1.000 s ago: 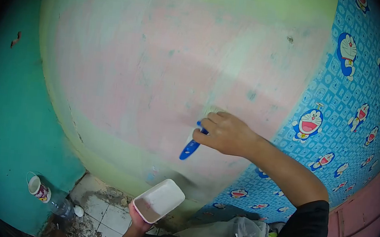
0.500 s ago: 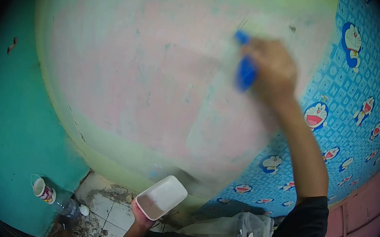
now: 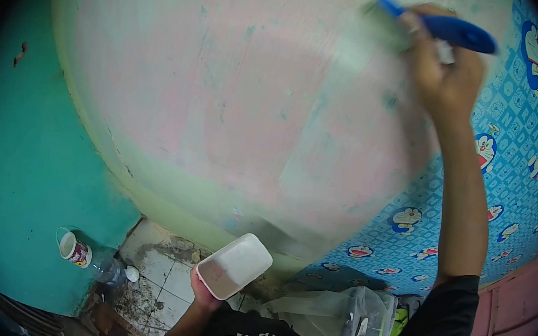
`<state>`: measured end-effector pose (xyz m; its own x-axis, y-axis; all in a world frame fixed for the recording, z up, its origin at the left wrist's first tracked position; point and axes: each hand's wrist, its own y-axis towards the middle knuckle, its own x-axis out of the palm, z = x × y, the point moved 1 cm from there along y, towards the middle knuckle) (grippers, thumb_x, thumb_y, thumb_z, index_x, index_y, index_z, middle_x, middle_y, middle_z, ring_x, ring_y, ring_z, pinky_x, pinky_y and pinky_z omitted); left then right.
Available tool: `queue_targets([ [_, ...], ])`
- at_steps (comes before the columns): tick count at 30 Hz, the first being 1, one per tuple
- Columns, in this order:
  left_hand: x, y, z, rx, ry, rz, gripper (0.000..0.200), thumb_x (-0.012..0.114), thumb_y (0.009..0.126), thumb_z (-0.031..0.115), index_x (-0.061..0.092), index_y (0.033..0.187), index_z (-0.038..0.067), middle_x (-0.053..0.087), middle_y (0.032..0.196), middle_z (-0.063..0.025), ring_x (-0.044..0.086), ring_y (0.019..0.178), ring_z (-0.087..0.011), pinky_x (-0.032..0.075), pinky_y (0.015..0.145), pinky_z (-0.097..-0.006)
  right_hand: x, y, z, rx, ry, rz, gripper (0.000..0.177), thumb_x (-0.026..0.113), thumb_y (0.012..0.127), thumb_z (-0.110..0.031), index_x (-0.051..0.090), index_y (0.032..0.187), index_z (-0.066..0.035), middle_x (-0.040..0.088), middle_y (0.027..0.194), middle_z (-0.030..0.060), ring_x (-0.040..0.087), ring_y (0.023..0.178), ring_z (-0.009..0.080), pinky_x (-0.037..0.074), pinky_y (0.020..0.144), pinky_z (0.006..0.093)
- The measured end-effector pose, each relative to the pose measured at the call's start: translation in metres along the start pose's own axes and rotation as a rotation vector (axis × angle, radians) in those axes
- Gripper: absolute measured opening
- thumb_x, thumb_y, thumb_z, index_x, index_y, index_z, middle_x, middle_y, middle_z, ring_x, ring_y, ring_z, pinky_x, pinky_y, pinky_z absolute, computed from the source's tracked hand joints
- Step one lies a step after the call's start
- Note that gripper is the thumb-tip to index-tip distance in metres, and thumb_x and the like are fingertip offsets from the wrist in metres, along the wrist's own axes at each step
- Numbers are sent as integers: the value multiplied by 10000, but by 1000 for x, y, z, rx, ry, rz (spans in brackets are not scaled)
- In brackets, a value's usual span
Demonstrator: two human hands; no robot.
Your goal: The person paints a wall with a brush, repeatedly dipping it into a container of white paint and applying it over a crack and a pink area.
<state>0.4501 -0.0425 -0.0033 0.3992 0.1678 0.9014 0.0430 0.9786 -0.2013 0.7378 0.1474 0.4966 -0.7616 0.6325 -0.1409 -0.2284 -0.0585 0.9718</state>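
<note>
A paint brush (image 3: 459,32) with a blue handle is in my right hand (image 3: 446,75), high at the upper right. Its blurred bristles are at the wall (image 3: 243,100), which is covered in pale, streaky paint over pink. My fingers are wrapped round the handle. Low in the middle, my left hand (image 3: 205,290) holds a white rectangular tub (image 3: 236,266) by its lower left side, tilted so that its inside shows.
Blue cartoon-patterned wallpaper (image 3: 509,187) borders the painted area on the right. A teal wall (image 3: 27,162) stands at left. Below are a small bucket (image 3: 75,250), a clear bottle (image 3: 108,271), dirty floor tiles (image 3: 180,281) and a transparent plastic-covered item (image 3: 364,325).
My right hand has moved up and right with the brush, whose handle now points right. The view has shifted slightly, and the tub stays in my left hand.
</note>
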Motion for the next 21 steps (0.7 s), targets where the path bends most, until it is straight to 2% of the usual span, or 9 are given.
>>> queue_targets([
  [1,0,-1,0,1,-1,9,751,276,981,601,526,1432,55,596,1378,-169,598,1240,-401,523,974,-624,-6,9,2,-171,-34,113,127,740,918,-40,755,1043,-23,761,969,83,702,803,156,554,694,255],
  [4,-4,-2,3,-11,13,-33,761,283,974,609,522,1438,55,593,1380,-171,607,1227,-403,534,954,-625,20,-31,1,-539,-38,138,244,753,817,-52,739,1036,-158,736,890,40,701,758,239,575,694,341],
  [5,-11,0,5,5,19,-3,766,305,963,618,505,1454,64,572,1404,-179,601,1229,-428,545,912,-649,28,-73,-15,-441,-390,-149,228,738,808,-58,719,1007,-167,714,962,59,692,816,234,568,706,336],
  [6,-22,4,6,21,24,26,774,327,953,627,487,1469,74,551,1429,-186,595,1232,-452,556,870,-673,45,-112,-32,-525,-419,-129,201,750,788,-84,701,963,-171,689,1020,86,664,853,234,554,709,344],
  [12,-16,3,39,-38,-66,-65,819,365,940,664,430,1509,79,507,1468,-204,566,1262,-494,563,860,-704,67,-235,-96,-527,-1,-1011,118,688,812,-134,679,930,-134,715,1025,92,681,939,226,563,749,363],
  [15,-19,0,64,-25,-38,-37,855,348,939,695,406,1523,73,494,1476,-207,556,1273,-500,566,881,-695,71,-163,-60,-376,49,-740,190,681,868,-179,698,1048,-117,722,1121,68,683,1024,264,552,904,410],
  [17,-19,-5,75,-8,5,-49,840,430,932,661,393,1525,67,491,1474,-205,560,1274,-485,570,894,-679,44,-90,-42,180,163,-505,285,685,861,-88,730,1141,-117,716,1194,86,678,1094,265,527,938,414],
  [19,-9,-2,89,40,110,-97,819,619,894,544,391,1512,57,503,1456,-196,575,1266,-444,576,906,-648,23,-38,-28,90,31,-152,138,710,892,-57,766,1016,-81,755,1036,97,730,840,242,553,708,295],
  [21,4,-3,101,136,333,-106,866,816,804,376,398,1485,42,530,1421,-183,592,1253,-391,580,926,-604,22,-12,-24,-254,21,185,121,708,948,3,712,1068,24,748,1038,107,692,896,159,538,813,258],
])
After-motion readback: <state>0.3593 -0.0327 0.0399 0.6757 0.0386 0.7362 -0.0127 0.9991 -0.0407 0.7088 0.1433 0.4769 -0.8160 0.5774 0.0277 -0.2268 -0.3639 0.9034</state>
